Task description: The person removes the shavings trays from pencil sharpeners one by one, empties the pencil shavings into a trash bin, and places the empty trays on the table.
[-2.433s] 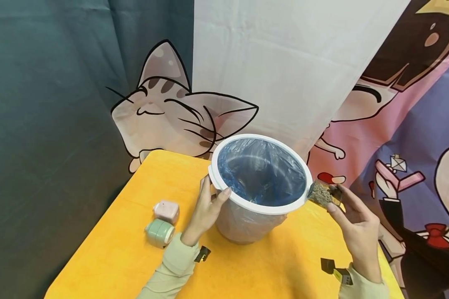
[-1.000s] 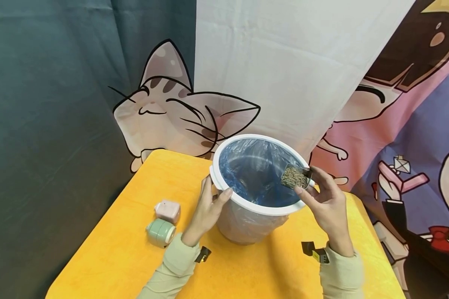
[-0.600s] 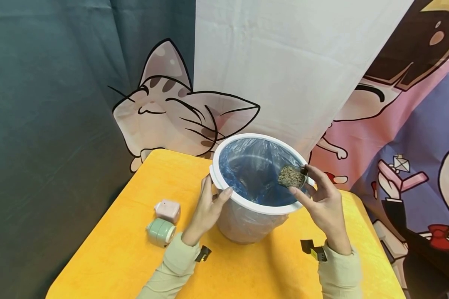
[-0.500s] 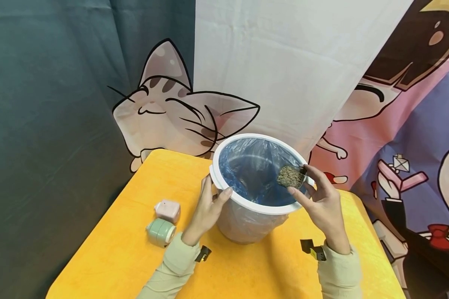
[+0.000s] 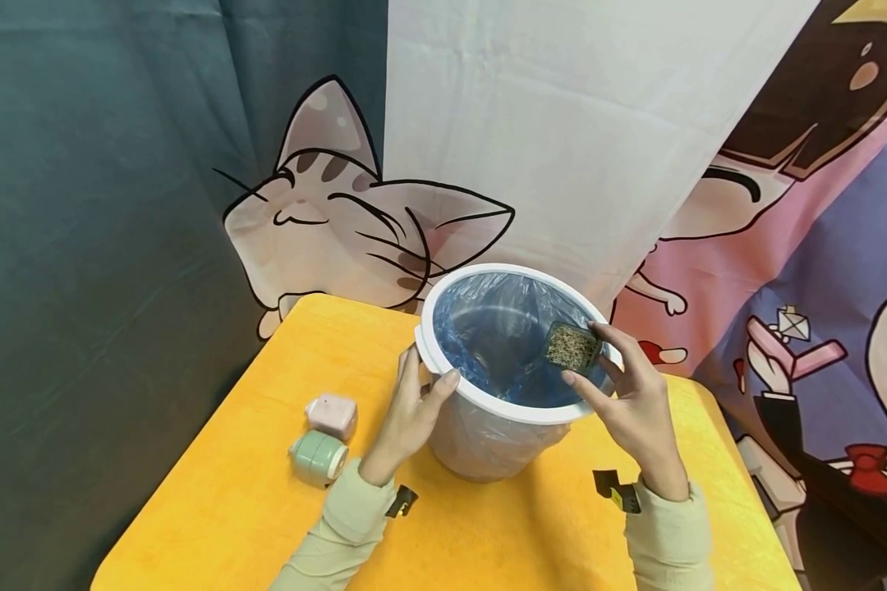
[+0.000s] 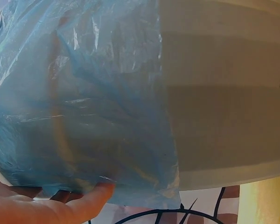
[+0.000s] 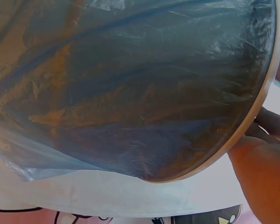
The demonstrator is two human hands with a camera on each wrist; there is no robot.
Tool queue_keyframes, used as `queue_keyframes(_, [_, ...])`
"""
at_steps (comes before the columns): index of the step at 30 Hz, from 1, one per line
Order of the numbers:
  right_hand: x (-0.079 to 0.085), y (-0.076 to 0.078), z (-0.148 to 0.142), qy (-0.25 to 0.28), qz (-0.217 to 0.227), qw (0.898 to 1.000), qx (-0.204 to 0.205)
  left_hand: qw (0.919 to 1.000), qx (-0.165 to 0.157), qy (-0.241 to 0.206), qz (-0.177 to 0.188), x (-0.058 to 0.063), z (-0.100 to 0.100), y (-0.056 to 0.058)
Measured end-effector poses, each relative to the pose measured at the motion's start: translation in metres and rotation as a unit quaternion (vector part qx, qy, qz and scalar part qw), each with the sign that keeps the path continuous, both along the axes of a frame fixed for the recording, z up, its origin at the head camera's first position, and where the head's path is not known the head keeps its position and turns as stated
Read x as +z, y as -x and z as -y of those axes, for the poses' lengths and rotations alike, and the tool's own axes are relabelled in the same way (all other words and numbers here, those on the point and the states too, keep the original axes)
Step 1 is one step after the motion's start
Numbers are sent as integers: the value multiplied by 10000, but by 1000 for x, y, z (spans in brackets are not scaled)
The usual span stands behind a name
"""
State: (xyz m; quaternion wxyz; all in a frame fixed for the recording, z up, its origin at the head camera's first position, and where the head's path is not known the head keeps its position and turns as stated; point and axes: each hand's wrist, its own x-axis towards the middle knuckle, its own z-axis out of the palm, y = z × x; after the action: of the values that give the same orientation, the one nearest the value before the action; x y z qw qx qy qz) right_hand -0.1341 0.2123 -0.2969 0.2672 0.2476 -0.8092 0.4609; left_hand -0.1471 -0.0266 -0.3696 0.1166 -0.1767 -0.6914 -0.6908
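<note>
A white trash can (image 5: 480, 447) stands on the table with a thin blue plastic bag (image 5: 498, 324) lining it. My left hand (image 5: 402, 423) grips its rim from the left, thumb on the near side; in the left wrist view, that hand (image 6: 46, 205) lies along the bag-covered wall. Between thumb and fingers, my right hand (image 5: 639, 414) pinches a small clear square container (image 5: 572, 348) of greenish-brown grains. It is held over the right part of the can's mouth. In the right wrist view, the hand (image 7: 263, 172) shows past the rim and the container is hidden.
Left of the can, a pale pink bottle (image 5: 333, 416) and a green bottle (image 5: 318, 458) lie side by side on the yellow tabletop (image 5: 251, 509). A printed cartoon curtain (image 5: 340, 238) hangs directly behind the table.
My right hand has carried the container leftward, from outside the rim to over the can's mouth. In the last second it has shifted slightly further left. The left hand has stayed put.
</note>
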Motion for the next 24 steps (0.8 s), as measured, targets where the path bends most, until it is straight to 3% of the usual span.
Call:
queue_keyframes(12, [-1, 2, -1, -462, -250, 9986, -104, 10000, -21, -32, 29, 0, 0, 1])
queue_keyframes(24, [8, -3, 2, -1116, -607, 9916, -250, 10000, 21, -21, 55, 1, 0, 0])
